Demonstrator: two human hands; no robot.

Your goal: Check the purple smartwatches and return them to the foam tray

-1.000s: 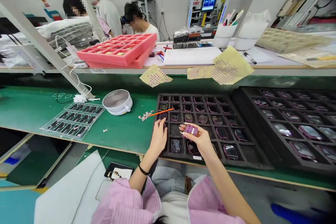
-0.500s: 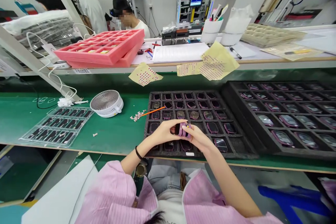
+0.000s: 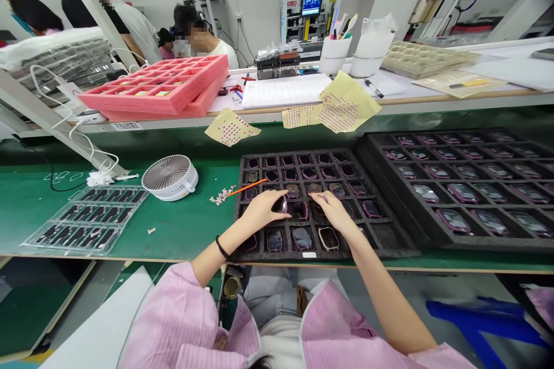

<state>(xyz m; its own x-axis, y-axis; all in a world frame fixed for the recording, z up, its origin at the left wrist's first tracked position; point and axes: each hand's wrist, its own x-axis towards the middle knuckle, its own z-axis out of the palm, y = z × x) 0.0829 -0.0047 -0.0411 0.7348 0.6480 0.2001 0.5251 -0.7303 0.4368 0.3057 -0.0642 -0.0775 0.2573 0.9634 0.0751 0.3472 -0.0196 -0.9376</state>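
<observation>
Over a black foam tray (image 3: 392, 245) with square compartments, my left hand (image 3: 264, 209) curves its thumb and fingers around a dark-faced watch case (image 3: 281, 204) with a purple edge. To its right, my right hand (image 3: 334, 211) has its fingers pinched together low over a compartment. A small purplish edge shows at those fingertips, too little to name. Between the hands another purple watch case (image 3: 299, 211) sits in its compartment. A light-rimmed watch case (image 3: 329, 238) lies in the front row, below my right hand. Several more cases fill the compartments around them.
A second black foam tray (image 3: 426, 229) of watch cases adjoins on the right. Left of the hands are an orange stick (image 3: 246, 187), small pale pieces (image 3: 222, 195), a white fan (image 3: 169, 177) and a clear tray of black parts (image 3: 89, 216). Yellow sticker sheets (image 3: 348, 105) hang from the shelf.
My hands were together around a small stack of purple cases; now they are apart, lower over the tray. The left keeps one case. The view has shifted slightly.
</observation>
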